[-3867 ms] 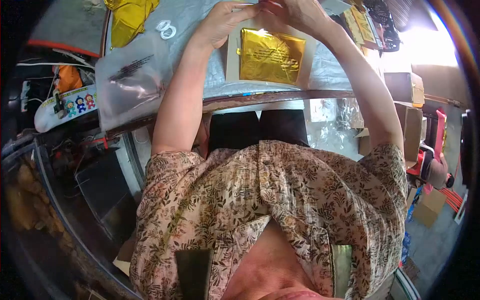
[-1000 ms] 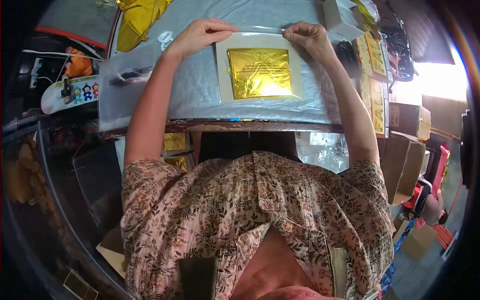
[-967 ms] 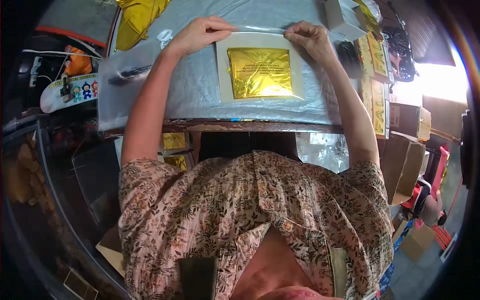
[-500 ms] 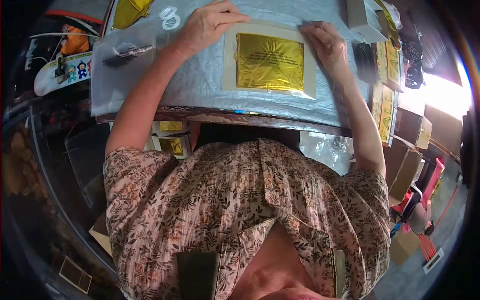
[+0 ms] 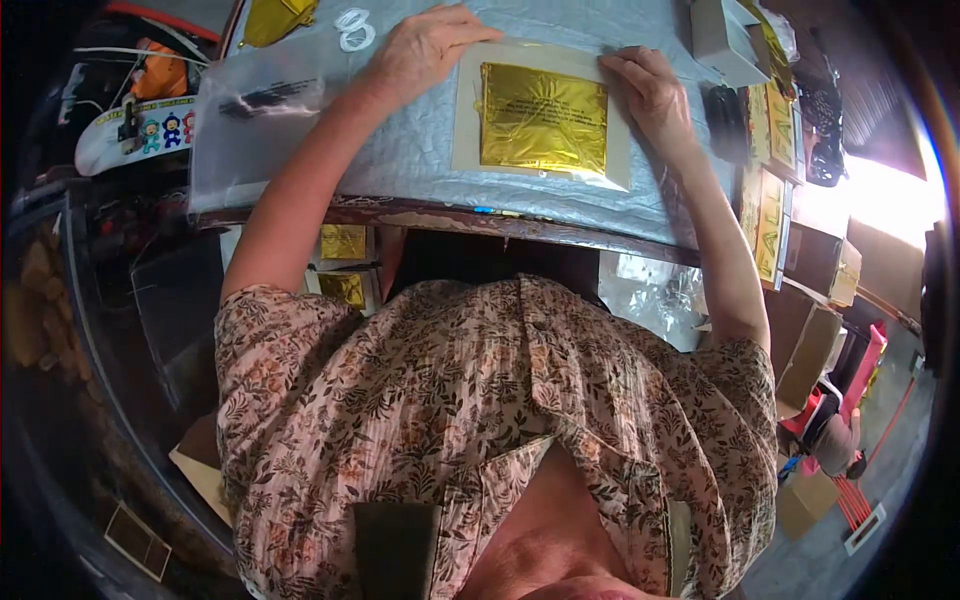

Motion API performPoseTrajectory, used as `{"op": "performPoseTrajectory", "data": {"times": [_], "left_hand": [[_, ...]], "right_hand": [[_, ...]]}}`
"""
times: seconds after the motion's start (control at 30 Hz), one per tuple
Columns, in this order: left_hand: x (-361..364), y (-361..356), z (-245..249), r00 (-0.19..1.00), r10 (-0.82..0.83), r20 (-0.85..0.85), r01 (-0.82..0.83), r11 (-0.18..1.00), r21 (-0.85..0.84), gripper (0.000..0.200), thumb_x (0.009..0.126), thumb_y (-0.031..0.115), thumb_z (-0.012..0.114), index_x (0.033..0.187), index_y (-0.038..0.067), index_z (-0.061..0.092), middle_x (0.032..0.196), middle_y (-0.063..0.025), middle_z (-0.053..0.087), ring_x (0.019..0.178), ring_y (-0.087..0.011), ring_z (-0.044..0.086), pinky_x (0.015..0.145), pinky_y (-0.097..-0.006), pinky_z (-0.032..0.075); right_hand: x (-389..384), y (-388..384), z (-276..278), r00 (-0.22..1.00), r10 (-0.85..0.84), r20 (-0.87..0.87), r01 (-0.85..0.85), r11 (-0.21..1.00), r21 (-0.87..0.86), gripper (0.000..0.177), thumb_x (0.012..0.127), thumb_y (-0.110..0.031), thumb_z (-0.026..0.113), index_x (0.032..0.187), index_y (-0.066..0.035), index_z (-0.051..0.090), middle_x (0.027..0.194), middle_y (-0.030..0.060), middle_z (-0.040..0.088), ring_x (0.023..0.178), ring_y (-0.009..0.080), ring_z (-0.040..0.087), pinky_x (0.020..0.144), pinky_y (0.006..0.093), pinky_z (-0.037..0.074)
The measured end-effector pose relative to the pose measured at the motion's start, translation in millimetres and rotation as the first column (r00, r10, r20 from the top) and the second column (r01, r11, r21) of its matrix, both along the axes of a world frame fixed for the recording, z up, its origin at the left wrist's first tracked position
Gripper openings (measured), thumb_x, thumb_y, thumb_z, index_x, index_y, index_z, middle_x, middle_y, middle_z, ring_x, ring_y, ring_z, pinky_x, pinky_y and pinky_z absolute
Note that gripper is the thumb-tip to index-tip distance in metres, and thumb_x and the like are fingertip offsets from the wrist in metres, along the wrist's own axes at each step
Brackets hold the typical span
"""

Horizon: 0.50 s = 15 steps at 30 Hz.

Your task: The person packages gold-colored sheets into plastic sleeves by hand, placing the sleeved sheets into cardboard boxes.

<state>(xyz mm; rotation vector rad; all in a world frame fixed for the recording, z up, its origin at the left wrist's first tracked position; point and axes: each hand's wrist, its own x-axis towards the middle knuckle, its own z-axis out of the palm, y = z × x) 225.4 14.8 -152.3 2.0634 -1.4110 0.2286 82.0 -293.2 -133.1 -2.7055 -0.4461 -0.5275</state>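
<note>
Looks like small packing workshop. Worktable (image 5: pixel 440 220) across top of frame, front edge worn, top spread with wrinkled silvery sheet (image 5: pixel 405 155). On it, printed gold foil packet (image 5: pixel 545 125), large clear plastic bag (image 5: pixel 265 140) at upper left, open white carton (image 5: pixel 725 50) at upper right. More gold packets (image 5: pixel 343 243) below table edge, left of centre. Cardboard boxes (image 5: pixel 815 345) grouped at right of frame, above grey floor (image 5: pixel 915 435). Loose cables, clutter crowding upper left.

Your arms (image 5: pixel 290 210) reach forward: left hand (image 5: pixel 425 52) at eleven o'clock, fingertips (image 5: pixel 490 36) toward three; right hand (image 5: pixel 655 95) at one, fingertips toward ten.
</note>
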Motion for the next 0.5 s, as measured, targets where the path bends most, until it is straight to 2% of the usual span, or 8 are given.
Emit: {"op": "performPoseTrajectory", "data": {"times": [0.07,0.13,0.17,0.23,0.27,0.33,0.4,0.5], "left_hand": [[-1.9,1.1,-3.2,1.0,0.007,-0.003,-0.007,1.0,0.019,0.03,0.096,0.007,0.063,0.125,0.012,0.071,0.107,-0.0072,0.071,0.099,-0.0257,0.069,0.085,-0.0336,0.058],[-5.8,1.9,-3.5,0.997,0.074,-0.029,-0.078,0.984,-0.16,0.035,0.097,0.011,0.065,0.132,0.011,0.066,0.115,-0.0103,0.07,0.104,-0.024,0.07,0.088,-0.0327,0.057],[-8.9,4.0,-3.8,0.997,0.075,-0.02,-0.078,0.983,-0.166,0.035,0.097,0.011,0.065,0.132,0.011,0.066,0.115,-0.0103,0.07,0.104,-0.024,0.07,0.088,-0.0327,0.057],[-21.8,11.0,1.5,0.878,0.2,-0.435,-0.291,0.944,-0.155,0.042,0.097,0.018,0.068,0.137,0.006,0.06,0.123,-0.0137,0.068,0.108,-0.022,0.07,0.089,-0.0322,0.058],[-26.0,14.4,0.5,0.88,0.198,-0.431,-0.29,0.944,-0.158,0.042,0.097,0.018,0.068,0.137,0.006,0.06,0.123,-0.0137,0.068,0.108,-0.022,0.07,0.089,-0.0322,0.058],[-33.2,19.7,3.1,0.858,0.286,-0.427,-0.404,0.889,-0.217,0.043,0.094,0.015,0.072,0.131,-0.001,0.059,0.123,-0.0194,0.067,0.092,-0.0263,0.074,0.079,-0.0339,0.061],[-48.4,25.1,10.1,0.836,0.327,-0.441,-0.439,0.88,-0.181,0.041,0.095,0.017,0.071,0.128,-0.002,0.06,0.12,-0.0194,0.068,0.09,-0.0261,0.075,0.078,-0.0337,0.061],[-79.9,32.6,33.9,0.744,0.411,-0.526,-0.506,0.862,-0.042,0.037,0.096,0.021,0.071,0.123,-0.003,0.061,0.112,-0.0187,0.071,0.087,-0.0242,0.075,0.076,-0.0326,0.06]], "right_hand": [[-0.3,0.2,0.3,1.0,-0.003,0.011,0.003,1.0,0.0,0.022,0.091,-0.003,0.067,0.112,-0.005,0.073,0.112,0.0096,0.069,0.101,0.0293,0.067,0.086,0.0381,0.055],[0.0,-0.8,-0.7,1.0,-0.005,0.025,0.005,1.0,-0.003,0.021,0.093,-0.003,0.066,0.112,-0.006,0.074,0.116,0.0092,0.069,0.1,0.0257,0.068,0.084,0.0368,0.056],[0.1,-1.4,-1.9,0.999,-0.049,-0.019,0.051,0.994,0.1,0.02,0.094,-0.005,0.067,0.112,-0.005,0.074,0.115,0.0083,0.07,0.094,0.022,0.069,0.081,0.0352,0.055],[0.8,-3.4,-3.7,0.994,-0.092,-0.057,0.101,0.975,0.198,0.018,0.095,-0.007,0.068,0.112,-0.003,0.074,0.115,0.0073,0.071,0.089,0.0183,0.069,0.078,0.0336,0.055],[0.7,-3.8,-4.8,0.988,-0.15,-0.037,0.154,0.966,0.206,0.018,0.095,-0.01,0.069,0.111,-0.003,0.074,0.107,0.0074,0.073,0.084,0.0156,0.068,0.074,0.0314,0.054],[1.6,-1.7,1.0,0.978,-0.206,-0.012,0.204,0.955,0.214,0.02,0.095,-0.014,0.07,0.11,-0.002,0.074,0.1,0.0076,0.074,0.079,0.0129,0.067,0.071,0.0293,0.053],[0.3,-1.7,8.6,0.881,-0.386,-0.275,0.462,0.826,0.321,0.024,0.093,-0.019,0.073,0.11,-0.001,0.074,0.083,0.0069,0.074,0.07,0.0113,0.064,0.064,0.0262,0.051],[0.8,-17.9,2.6,0.851,-0.407,-0.333,0.521,0.738,0.429,0.023,0.093,-0.019,0.072,0.102,0.002,0.075,0.075,0.0062,0.072,0.068,0.0103,0.064,0.062,0.0257,0.05]]}}
